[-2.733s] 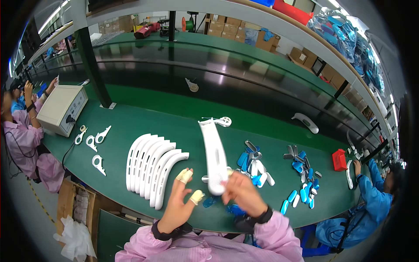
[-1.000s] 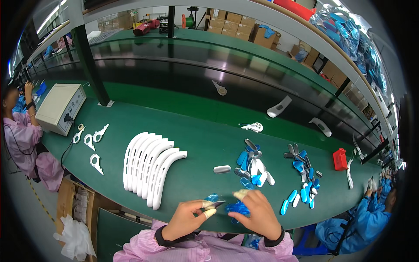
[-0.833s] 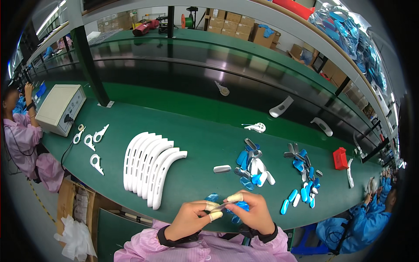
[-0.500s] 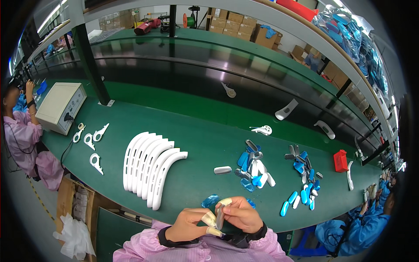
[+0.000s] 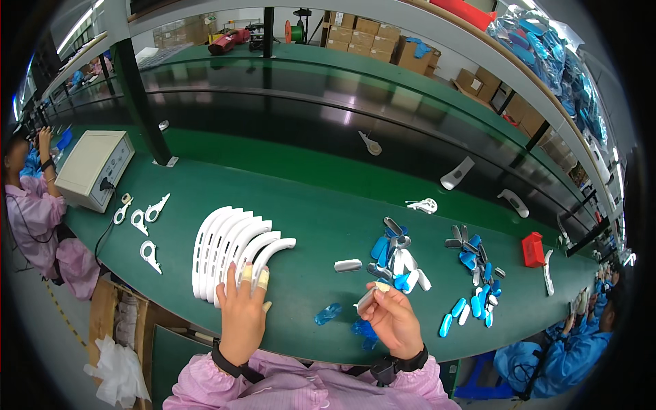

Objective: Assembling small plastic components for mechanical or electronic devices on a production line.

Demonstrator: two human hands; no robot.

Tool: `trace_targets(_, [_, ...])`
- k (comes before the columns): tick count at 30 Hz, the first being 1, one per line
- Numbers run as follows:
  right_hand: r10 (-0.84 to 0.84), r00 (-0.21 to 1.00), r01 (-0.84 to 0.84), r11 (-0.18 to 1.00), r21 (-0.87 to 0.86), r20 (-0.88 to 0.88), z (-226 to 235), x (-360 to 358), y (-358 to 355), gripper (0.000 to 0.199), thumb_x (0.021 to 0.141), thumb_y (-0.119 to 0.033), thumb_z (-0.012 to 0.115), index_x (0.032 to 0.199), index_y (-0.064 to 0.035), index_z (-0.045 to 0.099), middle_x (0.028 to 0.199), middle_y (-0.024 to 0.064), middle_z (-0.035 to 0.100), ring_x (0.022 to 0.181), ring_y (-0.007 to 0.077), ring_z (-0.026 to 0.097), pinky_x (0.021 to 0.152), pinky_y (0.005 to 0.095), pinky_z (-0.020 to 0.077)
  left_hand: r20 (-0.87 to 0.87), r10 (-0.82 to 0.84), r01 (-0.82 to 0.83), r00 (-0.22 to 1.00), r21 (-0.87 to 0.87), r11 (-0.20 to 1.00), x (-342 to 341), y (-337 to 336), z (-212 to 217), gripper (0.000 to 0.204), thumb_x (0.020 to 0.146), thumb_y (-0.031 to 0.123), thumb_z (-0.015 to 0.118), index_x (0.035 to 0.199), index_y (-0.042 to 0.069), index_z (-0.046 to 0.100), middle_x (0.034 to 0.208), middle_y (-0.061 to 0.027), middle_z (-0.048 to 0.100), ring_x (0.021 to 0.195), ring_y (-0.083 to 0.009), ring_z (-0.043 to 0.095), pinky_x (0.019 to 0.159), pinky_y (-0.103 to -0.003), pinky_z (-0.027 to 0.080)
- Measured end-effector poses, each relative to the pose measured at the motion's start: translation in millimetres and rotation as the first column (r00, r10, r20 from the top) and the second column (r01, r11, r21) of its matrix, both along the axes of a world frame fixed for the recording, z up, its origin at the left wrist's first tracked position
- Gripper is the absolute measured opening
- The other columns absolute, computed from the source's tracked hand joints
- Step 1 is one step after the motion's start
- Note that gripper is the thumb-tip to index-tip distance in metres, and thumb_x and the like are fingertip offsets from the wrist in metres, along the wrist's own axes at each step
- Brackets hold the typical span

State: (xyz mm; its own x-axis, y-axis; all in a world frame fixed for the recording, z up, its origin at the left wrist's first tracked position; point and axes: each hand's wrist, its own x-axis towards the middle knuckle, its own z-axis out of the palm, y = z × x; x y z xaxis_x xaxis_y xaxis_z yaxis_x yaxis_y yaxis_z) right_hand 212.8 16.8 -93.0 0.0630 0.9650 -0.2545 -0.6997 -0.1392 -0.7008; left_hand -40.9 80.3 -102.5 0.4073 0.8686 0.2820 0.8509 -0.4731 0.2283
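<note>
Right hand (image 5: pixel 396 324) pinches grey piece (image 5: pixel 367 301) above blue film (image 5: pixel 365 331)

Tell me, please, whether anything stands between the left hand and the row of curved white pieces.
Nothing visible does: the left hand overlaps the row of curved white pieces in view, though contact is unclear. The blue film lies right of it, and the right hand, holding a small grey piece, is farther right.
</note>
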Motion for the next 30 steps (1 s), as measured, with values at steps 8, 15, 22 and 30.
trace_targets(8, [0.022, 0.995, -0.025, 0.999, 0.024, 0.099, 6, -4, -2, 0.028, 0.089, 0.0, 0.059, 0.116, 0.0052, 0.058, 0.093, 0.0077, 0.064, 0.075, 0.013, 0.061, 0.073, 0.027, 0.0516, 0.478, -0.071, 0.258, 0.876, -0.337, 0.905, 2, -11, 3, 0.055, 0.079, -0.009, 0.051, 0.133, 0.002, 0.046, 0.117, -0.0192, 0.048, 0.106, -0.0347, 0.049, 0.091, -0.035, 0.04])
trace_targets(15, [0.024, 0.856, -0.073, 0.995, 0.075, 0.516, 28, -17, 1, 0.027, 0.088, 0.001, 0.061, 0.114, 0.0051, 0.061, 0.097, 0.0069, 0.065, 0.079, 0.0091, 0.06, 0.071, 0.0237, 0.0526, 0.863, 0.474, 0.826, 0.173, -0.389, 0.408, 30, -19, 9, 0.068, 0.084, -0.009, 0.046, 0.146, 0.001, 0.021, 0.142, -0.0124, 0.037, 0.13, -0.0197, 0.038, 0.106, -0.031, 0.03])
trace_targets(22, [0.058, 0.678, -0.211, 0.97, 0.118, 0.733, 30, -23, 1, 0.027, 0.085, 0.001, 0.063, 0.113, 0.0016, 0.063, 0.089, 0.0043, 0.063, 0.079, 0.0082, 0.058, 0.066, 0.0215, 0.049, 0.808, 0.589, 0.911, -0.005, -0.24, 0.336, 39, -24, 13, 0.084, 0.075, -0.007, 0.06, 0.146, 0.001, 0.018, 0.137, -0.0167, 0.04, 0.126, -0.022, 0.044, 0.102, -0.032, 0.039])
trace_targets(30, [-0.391, 0.196, -0.225, 0.875, 0.43, 0.899, 16, -39, -2, 0.035, 0.077, 0.001, 0.07, 0.112, 0.0022, 0.063, 0.102, 0.0098, 0.06, 0.083, 0.0159, 0.06, 0.068, 0.025, 0.0499, 0.804, 0.593, 0.872, 0.044, -0.32, 0.37, 46, -26, 12, 0.088, 0.077, -0.013, 0.058, 0.149, 0.006, 0.011, 0.136, -0.015, 0.039, 0.123, -0.0207, 0.046, 0.099, -0.033, 0.041])
